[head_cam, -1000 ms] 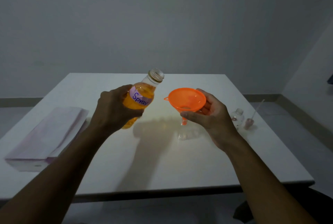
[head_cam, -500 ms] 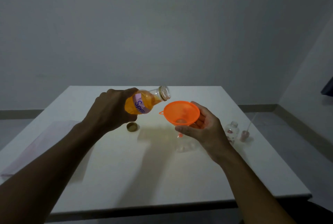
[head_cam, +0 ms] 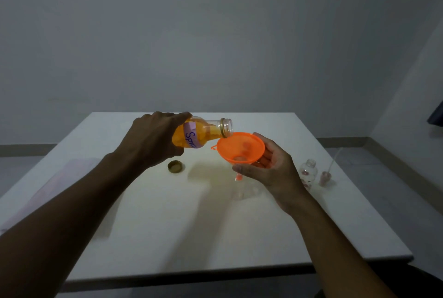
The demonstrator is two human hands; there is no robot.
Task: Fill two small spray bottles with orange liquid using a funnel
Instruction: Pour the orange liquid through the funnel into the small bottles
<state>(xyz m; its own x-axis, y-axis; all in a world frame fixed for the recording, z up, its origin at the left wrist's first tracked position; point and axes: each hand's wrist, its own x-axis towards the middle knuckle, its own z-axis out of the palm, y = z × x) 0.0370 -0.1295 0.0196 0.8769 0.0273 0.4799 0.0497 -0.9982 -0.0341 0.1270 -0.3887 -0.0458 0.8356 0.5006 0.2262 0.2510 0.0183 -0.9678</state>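
A white table (head_cam: 215, 226) carried a pale pink folded sheet (head_cam: 60, 178) at its far left edge. The left hand (head_cam: 153, 139) was wrapped around a clear plastic bottle (head_cam: 201, 133) with a lilac label reading "Spray". Compared with half a second before, the bottle had tipped further, to almost level, and its open mouth had moved over the near rim of the funnel. Orange liquid filled its body up to the shoulder; the neck looked clear. Below it a gold screw cap (head_cam: 176, 166) lay on the table, open side up. The orange funnel (head_cam: 241, 146) was cupped from beneath and behind by the curled fingers of the right hand (head_cam: 271, 170). Its spout pointed down at a faint, clear small spray bottle (head_cam: 244, 192) standing on the table; how far in it sat was unclear. Further right stood a second small spray bottle (head_cam: 309, 174), uncapped and see-through, just beside a pink pump head (head_cam: 325, 178) with its tube slanting upward.
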